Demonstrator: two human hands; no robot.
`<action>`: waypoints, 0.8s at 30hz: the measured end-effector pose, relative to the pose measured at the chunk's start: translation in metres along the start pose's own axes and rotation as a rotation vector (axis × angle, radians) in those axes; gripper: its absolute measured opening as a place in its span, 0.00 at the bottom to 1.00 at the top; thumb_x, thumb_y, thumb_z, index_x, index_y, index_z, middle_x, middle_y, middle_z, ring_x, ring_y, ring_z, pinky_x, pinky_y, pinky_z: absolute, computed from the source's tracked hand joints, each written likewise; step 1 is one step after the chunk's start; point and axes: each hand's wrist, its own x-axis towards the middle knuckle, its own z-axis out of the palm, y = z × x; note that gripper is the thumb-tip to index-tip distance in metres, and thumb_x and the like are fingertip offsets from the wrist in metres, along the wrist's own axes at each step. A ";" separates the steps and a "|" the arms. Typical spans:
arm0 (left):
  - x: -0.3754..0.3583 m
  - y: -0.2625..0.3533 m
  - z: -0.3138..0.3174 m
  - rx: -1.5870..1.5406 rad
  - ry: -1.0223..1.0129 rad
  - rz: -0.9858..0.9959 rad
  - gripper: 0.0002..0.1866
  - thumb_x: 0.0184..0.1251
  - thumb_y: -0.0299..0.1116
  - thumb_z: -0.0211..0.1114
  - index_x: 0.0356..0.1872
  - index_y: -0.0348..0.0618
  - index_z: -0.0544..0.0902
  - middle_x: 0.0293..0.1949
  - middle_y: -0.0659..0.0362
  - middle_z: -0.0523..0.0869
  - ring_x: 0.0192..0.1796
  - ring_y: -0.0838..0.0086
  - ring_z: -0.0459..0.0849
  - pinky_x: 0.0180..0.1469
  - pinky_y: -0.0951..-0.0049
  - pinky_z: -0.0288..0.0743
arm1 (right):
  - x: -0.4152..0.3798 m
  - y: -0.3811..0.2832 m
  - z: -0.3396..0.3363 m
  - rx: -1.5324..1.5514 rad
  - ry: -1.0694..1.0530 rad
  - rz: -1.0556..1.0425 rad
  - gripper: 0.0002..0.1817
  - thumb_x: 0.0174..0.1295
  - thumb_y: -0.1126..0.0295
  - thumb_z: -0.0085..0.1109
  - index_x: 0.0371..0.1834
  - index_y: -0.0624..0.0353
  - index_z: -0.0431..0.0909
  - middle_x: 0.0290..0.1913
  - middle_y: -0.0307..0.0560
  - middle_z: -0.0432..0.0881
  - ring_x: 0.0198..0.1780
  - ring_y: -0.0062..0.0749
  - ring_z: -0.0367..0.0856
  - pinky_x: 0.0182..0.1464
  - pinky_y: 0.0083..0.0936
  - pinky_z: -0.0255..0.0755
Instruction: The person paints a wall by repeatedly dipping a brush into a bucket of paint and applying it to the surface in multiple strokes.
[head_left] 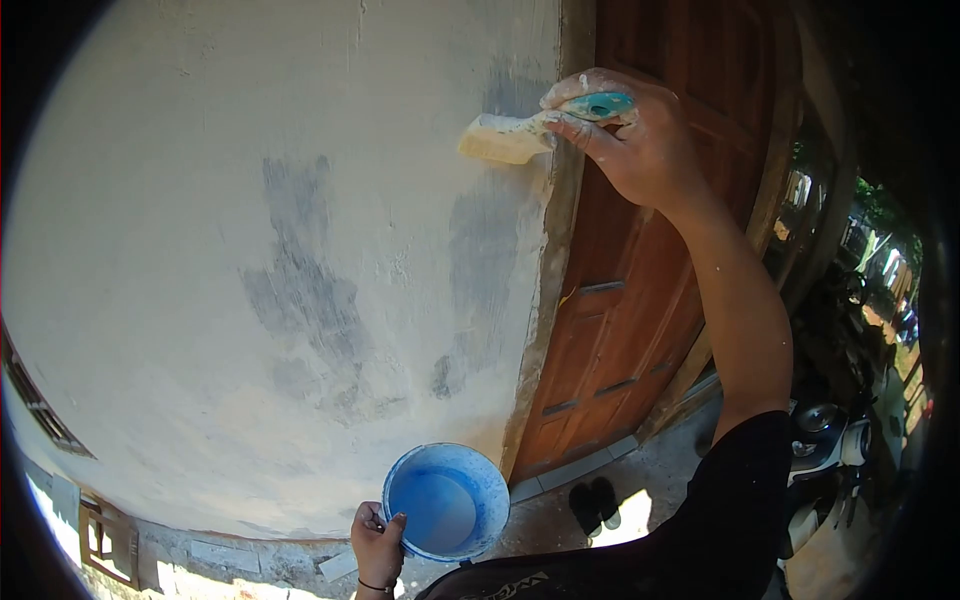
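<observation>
My right hand (pixel 630 130), spattered with white, is closed around the turquoise handle of a wide paintbrush (pixel 505 138). The pale bristles are against or very close to the wall (pixel 400 80), beside the door frame. Grey damp-looking patches mark the whitish wall to the left of the brush and below it. Low in the view, my left hand (pixel 378 548) grips the rim of a blue bucket (pixel 447 500), thumb over the edge. Thin whitish liquid lies in the bottom of the bucket, and its inner sides are smeared.
A brown panelled wooden door (pixel 610 330) stands right of the wall, within a rough wooden frame (pixel 545 290). Dark slippers (pixel 595 505) lie on the floor below. At the far right is part of a motorbike (pixel 825 440). A wooden frame piece (pixel 108 540) sits at lower left.
</observation>
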 end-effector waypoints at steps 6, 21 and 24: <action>-0.003 0.003 -0.011 -0.063 0.025 0.004 0.09 0.54 0.19 0.60 0.32 0.39 0.68 0.17 0.64 0.73 0.13 0.86 0.67 0.13 0.85 0.60 | -0.019 -0.023 0.011 -0.261 0.133 -0.231 0.09 0.50 0.72 0.65 0.35 0.60 0.79 0.35 0.47 0.80 0.38 0.36 0.82 0.39 0.25 0.79; 0.006 0.017 -0.027 -0.029 -0.001 0.026 0.08 0.56 0.20 0.59 0.33 0.39 0.68 0.19 0.64 0.74 0.16 0.86 0.69 0.14 0.85 0.62 | -0.158 -0.121 0.042 0.388 -0.261 0.096 0.15 0.45 0.72 0.68 0.37 0.57 0.77 0.39 0.46 0.80 0.41 0.33 0.83 0.36 0.24 0.80; 0.010 0.024 -0.024 -0.050 -0.015 0.067 0.09 0.57 0.20 0.59 0.34 0.38 0.68 0.21 0.62 0.76 0.17 0.86 0.70 0.15 0.86 0.63 | -0.158 -0.141 0.052 0.627 -0.395 0.154 0.14 0.44 0.73 0.67 0.37 0.57 0.78 0.38 0.44 0.81 0.40 0.32 0.83 0.35 0.25 0.79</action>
